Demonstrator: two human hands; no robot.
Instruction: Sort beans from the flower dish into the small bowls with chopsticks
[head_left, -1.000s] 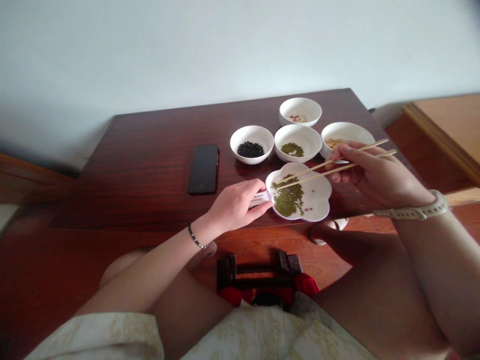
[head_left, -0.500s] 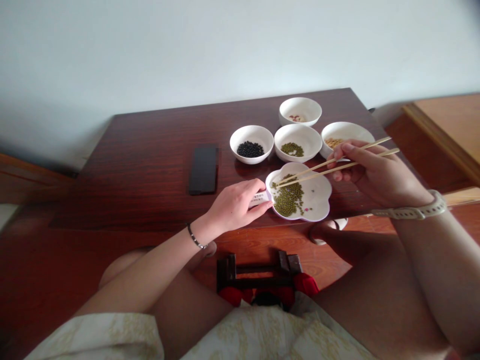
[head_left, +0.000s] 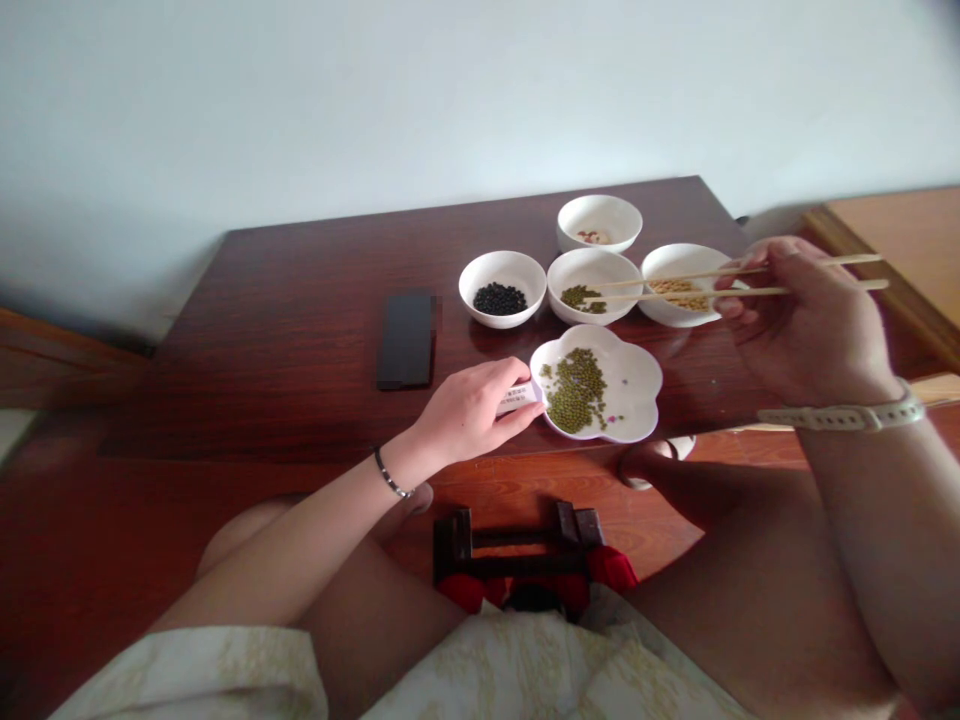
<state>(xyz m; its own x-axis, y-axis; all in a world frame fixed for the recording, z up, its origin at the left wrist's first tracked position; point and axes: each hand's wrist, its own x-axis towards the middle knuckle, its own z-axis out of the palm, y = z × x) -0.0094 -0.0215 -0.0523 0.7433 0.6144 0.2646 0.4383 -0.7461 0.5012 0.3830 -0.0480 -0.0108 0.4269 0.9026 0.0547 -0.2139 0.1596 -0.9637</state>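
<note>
My left hand grips the left edge of a flower-shaped white dish at the table's front. Green mung beans lie in the left part of that dish. My right hand is closed around a pair of wooden chopsticks, held nearly level. Their tips are over the middle white bowl, which has more mung beans in it. Whether the tips pinch a bean is too small to see. The hand itself hovers beside the right white bowl of yellowish beans, partly covering it.
Black beans sit in a white bowl on the left. A further white bowl at the back holds a few reddish and pale pieces. A dark phone-like slab lies on the brown table. Behind stands a wall.
My right hand has moved right and slightly up. The chopstick tips have gone from the flower-shaped dish to the middle bowl. My left hand stays on the dish.
</note>
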